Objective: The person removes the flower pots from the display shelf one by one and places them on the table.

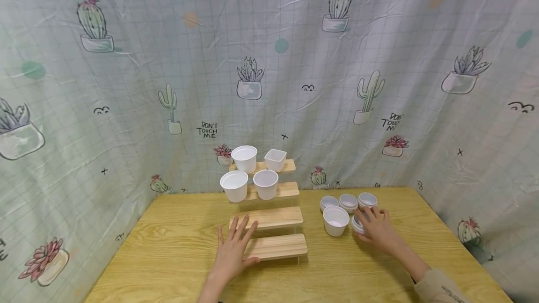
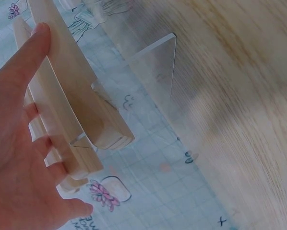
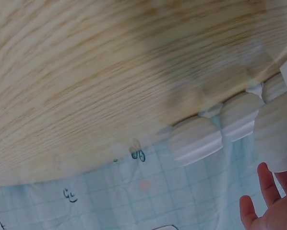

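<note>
A stepped stand with wooden shelves (image 1: 278, 218) stands mid-table, and my left hand (image 1: 233, 252) rests at its left end with fingers spread. In the left wrist view the thumb (image 2: 30, 55) lies along a shelf board's edge. My right hand (image 1: 376, 229) is over a small white pot (image 1: 359, 223) on the table at the right. Its fingertips are right at that pot's rim in the right wrist view, where the pot (image 3: 278, 132) stands nearest the fingers (image 3: 268, 184). The palm and fingers partly hide this pot in the head view.
A taller white cup (image 1: 335, 221) stands just left of the right hand. Behind are low white pots (image 1: 347, 203) in a row. The upper two shelves carry round white cups (image 1: 234, 186) and a square white pot (image 1: 275, 160). A cactus-print curtain (image 1: 269, 120) hangs behind the table.
</note>
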Available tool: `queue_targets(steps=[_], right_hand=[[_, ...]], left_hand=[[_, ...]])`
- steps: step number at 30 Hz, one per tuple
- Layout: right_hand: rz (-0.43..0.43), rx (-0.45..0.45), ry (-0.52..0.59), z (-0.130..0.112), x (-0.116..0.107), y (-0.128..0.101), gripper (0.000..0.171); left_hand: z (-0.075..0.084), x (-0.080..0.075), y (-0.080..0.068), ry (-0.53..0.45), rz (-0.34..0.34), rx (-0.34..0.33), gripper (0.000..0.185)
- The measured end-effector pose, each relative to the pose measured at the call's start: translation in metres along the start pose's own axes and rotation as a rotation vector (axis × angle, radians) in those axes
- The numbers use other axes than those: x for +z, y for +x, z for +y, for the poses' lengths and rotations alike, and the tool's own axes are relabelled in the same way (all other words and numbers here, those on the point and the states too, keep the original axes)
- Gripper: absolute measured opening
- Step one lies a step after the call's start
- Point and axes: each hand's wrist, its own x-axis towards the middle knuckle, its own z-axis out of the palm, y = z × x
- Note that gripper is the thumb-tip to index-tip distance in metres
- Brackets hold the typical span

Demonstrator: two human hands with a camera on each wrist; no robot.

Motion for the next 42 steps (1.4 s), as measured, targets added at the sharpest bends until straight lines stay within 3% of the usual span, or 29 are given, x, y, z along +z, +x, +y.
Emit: queue_targets(steps=[4,11,18,34,42], right_hand=[[-0.022,0.010,0.005,0.000,0.004,0.000,0.058],[-0.021,0.020,0.012,0.002,0.010,0.002,0.055],[-0.038,0.014,0.006,0.005,0.016,0.004,0.056],[-0.113,0.037,0.030,0.007,0.024,0.006,0.055],[-0.141,0.046,0.028,0.009,0.028,0.006,0.057]], left_hand=[[0.000,0.000,-0.001,0.001,-0.023,-0.014,0.087],[0.001,0.000,-0.001,-0.001,-0.003,-0.007,0.088],[0.000,0.001,0.000,-0.013,-0.046,-0.023,0.089],[0.000,0.002,-0.002,-0.019,0.020,0.012,0.088],[0.001,0.001,-0.001,-0.005,-0.045,-0.021,0.088]])
